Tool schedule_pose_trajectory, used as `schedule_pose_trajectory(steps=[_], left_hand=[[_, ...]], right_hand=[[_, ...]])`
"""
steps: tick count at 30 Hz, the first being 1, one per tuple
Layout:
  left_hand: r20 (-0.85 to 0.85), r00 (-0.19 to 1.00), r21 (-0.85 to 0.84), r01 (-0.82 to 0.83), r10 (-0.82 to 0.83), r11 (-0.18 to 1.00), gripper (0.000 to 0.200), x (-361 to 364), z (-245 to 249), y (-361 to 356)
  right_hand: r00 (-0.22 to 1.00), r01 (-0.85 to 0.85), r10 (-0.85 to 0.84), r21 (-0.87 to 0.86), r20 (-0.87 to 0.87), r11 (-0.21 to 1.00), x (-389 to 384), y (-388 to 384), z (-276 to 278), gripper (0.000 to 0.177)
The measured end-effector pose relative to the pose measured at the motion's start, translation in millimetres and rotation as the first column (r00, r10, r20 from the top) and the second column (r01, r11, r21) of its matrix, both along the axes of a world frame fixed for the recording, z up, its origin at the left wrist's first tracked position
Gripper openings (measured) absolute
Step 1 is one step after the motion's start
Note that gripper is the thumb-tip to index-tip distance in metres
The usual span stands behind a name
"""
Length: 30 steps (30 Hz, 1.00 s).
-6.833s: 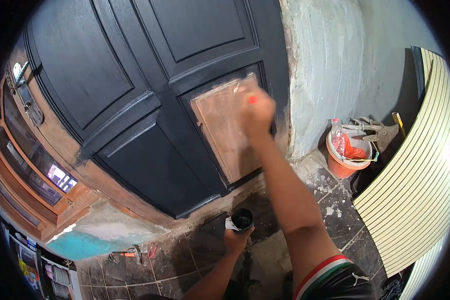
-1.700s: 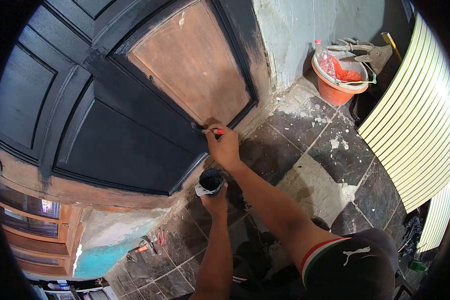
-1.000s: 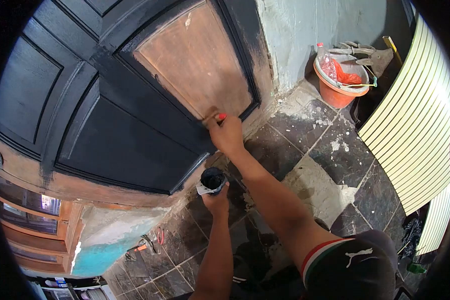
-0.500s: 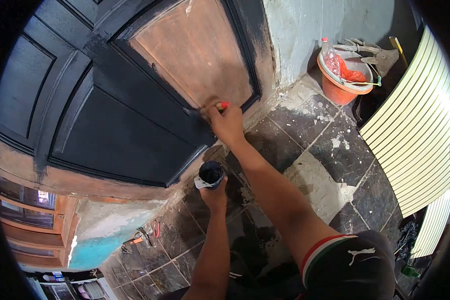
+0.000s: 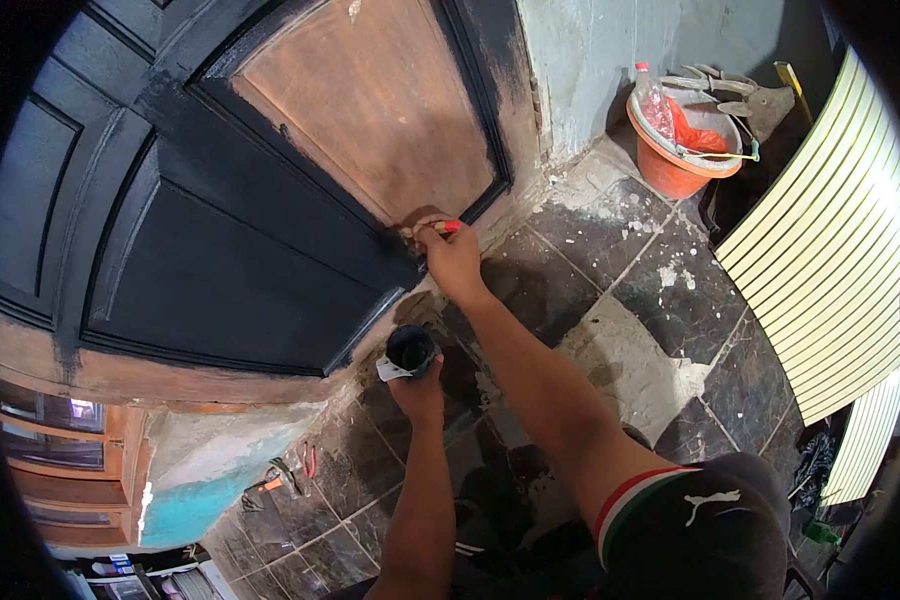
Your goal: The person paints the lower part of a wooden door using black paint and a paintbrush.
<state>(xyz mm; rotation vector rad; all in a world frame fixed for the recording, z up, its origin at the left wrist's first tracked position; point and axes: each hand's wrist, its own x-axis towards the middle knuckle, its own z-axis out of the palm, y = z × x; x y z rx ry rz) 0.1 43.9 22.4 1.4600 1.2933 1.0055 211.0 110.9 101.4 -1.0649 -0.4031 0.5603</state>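
My right hand point(image 5: 452, 262) is closed on a paintbrush point(image 5: 448, 227) with a red handle end. Its bristle end is against the lower part of a wooden door, at the edge between black paint and bare wood. My left hand point(image 5: 420, 395) holds up a small cup of black paint point(image 5: 411, 348), with a white flap on its side. The door's left panel point(image 5: 240, 270) is black. Its right panel point(image 5: 380, 110) is bare brown wood framed by black moulding.
An orange bucket point(image 5: 670, 165) with a plastic bottle point(image 5: 654, 105) stands by the grey wall. Cream corrugated sheets point(image 5: 820, 260) lean at the right. Hand tools point(image 5: 288, 478) lie on the dark tiled floor point(image 5: 370, 480) near the turquoise-patched wall. A cement patch point(image 5: 630, 375) marks the tiles.
My right hand and the brush have shifted slightly down along the moulding, and the brush handle shows more. The view has moved a little; my left hand still holds the cup.
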Motion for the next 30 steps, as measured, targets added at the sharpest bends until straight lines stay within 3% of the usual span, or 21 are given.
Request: schedule_pose_trajectory(steps=[1,4,7,10,13,16,19,22,25,28,30], left_hand=[[-0.024,1.000,0.010,-0.002,0.002,1.000,0.067,0.5,1.5,-0.1],[0.016,1.000,0.024,0.013,-0.013,1.000,0.065,2.4,-0.8,0.9],[-0.084,0.996,0.021,-0.011,0.013,1.000,0.063,1.8,-0.7,1.6],[-0.026,0.999,0.019,-0.024,0.024,1.000,0.060,6.4,3.7,-1.1],[0.003,1.000,0.023,0.010,-0.010,1.000,0.062,4.6,0.1,0.4],[0.007,1.000,0.031,0.027,-0.027,0.999,0.066,-1.6,-17.7,7.4],[-0.082,0.996,-0.034,-0.024,0.021,0.999,0.070,7.0,7.2,-1.6],[0.033,0.999,-0.019,-0.004,0.005,1.000,0.066,7.5,12.6,-6.6],[0.006,1.000,0.059,0.015,-0.015,0.998,0.067,-3.7,-7.2,3.3],[0.007,1.000,-0.008,0.008,-0.008,1.000,0.065,-8.1,-6.7,5.1],[0.044,0.999,-0.032,-0.009,0.010,0.999,0.063,-8.8,-5.3,3.5]], right_hand=[[0.991,-0.009,0.020,0.077,-0.136,0.997,0.4,-0.9,4.8,0.011],[0.954,0.070,-0.023,0.146,-0.299,0.987,-2.3,-3.5,-29.8,0.013],[0.999,0.030,-0.026,-0.197,0.023,0.980,-7.4,-3.3,-108.7,0.014],[0.935,0.193,-0.014,-0.474,0.355,0.859,-10.6,-17.1,-86.1,0.016],[0.862,0.280,-0.104,-0.294,0.496,0.914,-12.2,-3.6,-51.5,0.016],[0.968,0.067,-0.050,-0.064,0.245,0.996,-10.6,-5.2,24.6,0.014],[0.980,0.004,0.059,0.316,-0.190,0.949,-3.4,-7.1,61.7,0.009],[0.988,0.011,0.016,0.175,-0.153,0.985,0.8,-8.8,12.7,0.009],[0.989,0.133,-0.134,-0.009,-0.061,0.991,-13.8,11.9,-103.7,0.015],[0.941,0.224,-0.091,-0.401,0.325,0.888,-11.1,-18.0,-102.6,0.015],[0.925,0.280,-0.163,-0.326,0.344,0.903,-13.3,-23.3,-95.1,0.015]])
